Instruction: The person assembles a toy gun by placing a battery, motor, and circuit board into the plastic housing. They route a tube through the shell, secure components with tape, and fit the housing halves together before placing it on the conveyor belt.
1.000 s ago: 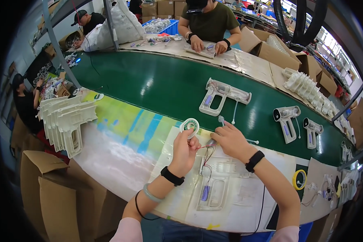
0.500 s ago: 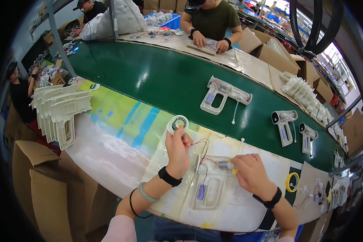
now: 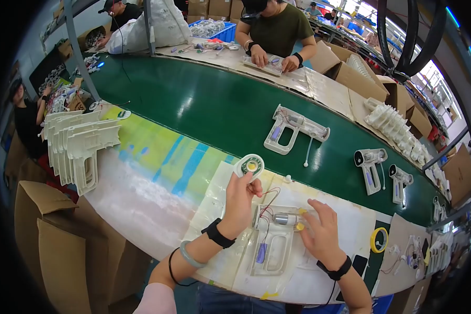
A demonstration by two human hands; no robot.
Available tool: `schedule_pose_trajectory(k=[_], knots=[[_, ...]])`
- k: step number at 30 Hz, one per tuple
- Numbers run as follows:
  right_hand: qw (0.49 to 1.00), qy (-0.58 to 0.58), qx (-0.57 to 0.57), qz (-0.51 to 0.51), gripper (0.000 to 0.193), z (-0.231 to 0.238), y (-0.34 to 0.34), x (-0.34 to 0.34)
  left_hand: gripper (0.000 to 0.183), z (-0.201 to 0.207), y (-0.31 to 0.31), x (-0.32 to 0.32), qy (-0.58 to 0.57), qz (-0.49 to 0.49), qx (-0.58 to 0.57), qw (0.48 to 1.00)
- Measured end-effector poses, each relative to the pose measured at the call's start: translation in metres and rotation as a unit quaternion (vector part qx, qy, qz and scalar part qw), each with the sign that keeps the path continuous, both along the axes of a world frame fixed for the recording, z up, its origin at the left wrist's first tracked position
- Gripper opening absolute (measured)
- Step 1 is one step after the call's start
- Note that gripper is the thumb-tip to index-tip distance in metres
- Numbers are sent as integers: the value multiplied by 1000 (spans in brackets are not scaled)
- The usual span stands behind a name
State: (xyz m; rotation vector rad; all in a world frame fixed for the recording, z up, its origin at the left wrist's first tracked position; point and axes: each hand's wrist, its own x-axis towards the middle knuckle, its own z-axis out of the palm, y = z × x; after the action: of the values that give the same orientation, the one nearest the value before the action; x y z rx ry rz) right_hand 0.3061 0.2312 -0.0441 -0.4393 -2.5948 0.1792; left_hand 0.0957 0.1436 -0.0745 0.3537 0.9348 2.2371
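Note:
My left hand (image 3: 239, 201) is closed on a round white part (image 3: 249, 166) with a green circuit board and a yellow centre, held up above the table. Thin red and dark wires run from near that hand down to a white pistol-shaped housing half (image 3: 271, 272) lying open-side up. Inside it sit a silver motor (image 3: 285, 219) and, in the handle, a purple cylindrical cell (image 3: 261, 253). My right hand (image 3: 323, 233) is beside the motor's yellow-marked end, fingers apart. Whether its thumb touches the yellow piece I cannot tell.
Stacked white housings (image 3: 81, 141) stand at the left. Beyond my table runs a green conveyor (image 3: 188, 97) bearing several assembled housings (image 3: 298, 128). A yellow tape roll (image 3: 379, 239) and a dark phone (image 3: 358, 265) lie at right. Across the belt, a person's hands (image 3: 259, 56) work on another housing.
My left hand has moved right with the round part, turning it. My right hand has come off its grip near the motor's end, and its fingers have spread.

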Motion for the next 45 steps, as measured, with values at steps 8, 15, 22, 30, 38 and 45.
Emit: schedule_pose_trajectory(k=[8, 15, 22, 30, 38, 45], knots=[[912, 206, -354, 30, 23, 46, -4, -14, 27, 25, -24, 0, 215, -84, 26, 973], [845, 226, -479, 76, 29, 49, -20, 1, 32, 45, -22, 72, 353, -214, 92, 906], [865, 331, -376, 20, 29, 33, -38, 15, 25, 59, -37, 67, 460, -188, 73, 865], [868, 375, -326, -11, 35, 8, -49, 49, 23, 53, -37, 85, 491, -256, 45, 832], [819, 470, -312, -105, 21, -23, -66, 83, 15, 33, -26, 93, 478, -393, -12, 786], [895, 375, -165, -178, 29, 3, -94, 101, 14, 74, -32, 30, 619, -264, -120, 730]])
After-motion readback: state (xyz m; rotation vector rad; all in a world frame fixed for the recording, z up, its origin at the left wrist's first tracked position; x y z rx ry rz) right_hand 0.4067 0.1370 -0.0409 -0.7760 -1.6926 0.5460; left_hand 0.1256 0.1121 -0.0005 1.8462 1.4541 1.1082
